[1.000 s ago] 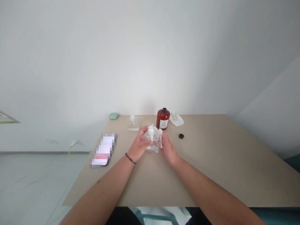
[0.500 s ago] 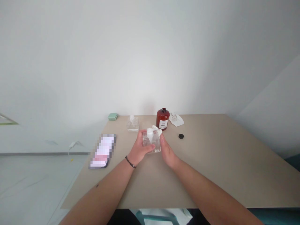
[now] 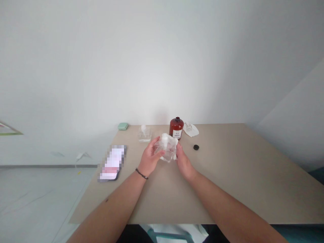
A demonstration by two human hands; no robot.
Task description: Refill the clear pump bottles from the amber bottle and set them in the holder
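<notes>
Between my hands, above the table, is a clear square glass bottle (image 3: 169, 154) with a white cap or pump top (image 3: 165, 137), tilted slightly. My left hand (image 3: 150, 156) grips its left side, thumb across the front. On the right side, my right hand (image 3: 183, 161) presses a white tissue (image 3: 175, 144) to the glass; some of its fingers are hidden behind the bottle. Just behind stands an open brown bottle (image 3: 176, 126) with a white label. A second clear square bottle (image 3: 144, 134) with a white top stands to the left.
A phone (image 3: 113, 163) lies at the table's left, and a small green case (image 3: 123, 126) sits at the back left corner. To the right are a black cap (image 3: 196, 147) and a crumpled tissue (image 3: 191, 130). The wall (image 3: 162, 67) rises behind the table (image 3: 240, 175).
The clear bottle has turned and risen slightly in my hands. The tissue has shifted along its right side. Things on the table have stayed in place.
</notes>
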